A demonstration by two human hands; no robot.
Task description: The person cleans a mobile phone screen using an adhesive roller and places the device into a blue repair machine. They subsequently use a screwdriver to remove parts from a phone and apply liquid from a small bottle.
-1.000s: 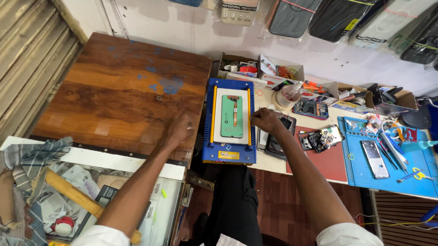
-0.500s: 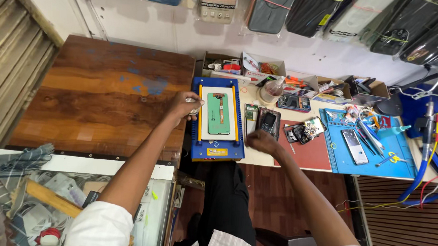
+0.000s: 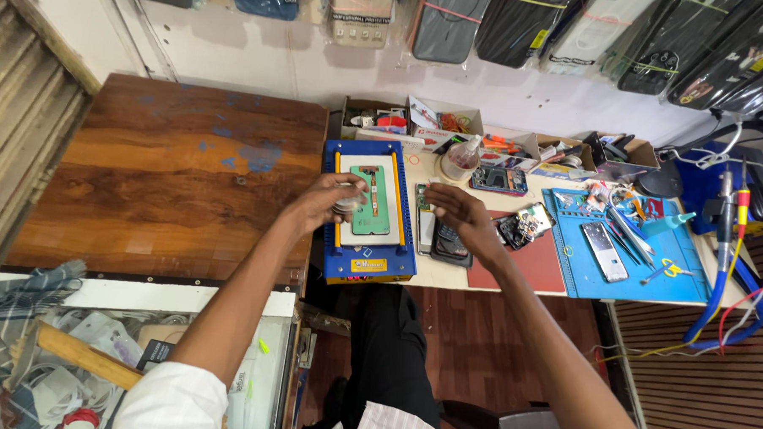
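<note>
A small roll of what looks like tape (image 3: 345, 205) is sitting in the left hand (image 3: 327, 202), over the left edge of the blue heating plate machine (image 3: 366, 265). The left hand's grip is curling closed around that roll, fingers bent over it, though the roll itself is too small to make out clearly. On the machine's pale plate a green phone panel (image 3: 372, 201) is lying flat, just beside the left hand.

The right hand (image 3: 456, 212) is hovering to the right of the machine, its grip half open with the fingers loosely spread and holding nothing. Beneath it a dark phone (image 3: 450, 242) is lying on the desk (image 3: 447, 276), next to a narrow pale strip. Whether the hand is touching the phone cannot be told.

Further right, a red mat (image 3: 519, 266) is lying beside a blue work mat (image 3: 625, 274), which is carrying another phone (image 3: 604, 251) and scattered tweezers and small tools. A small clear bottle (image 3: 460, 161) is standing behind the hands, near open cardboard boxes (image 3: 410, 122) of parts along the wall. To the left of the machine a brown wooden tabletop (image 3: 171, 182) is stretching away.
</note>
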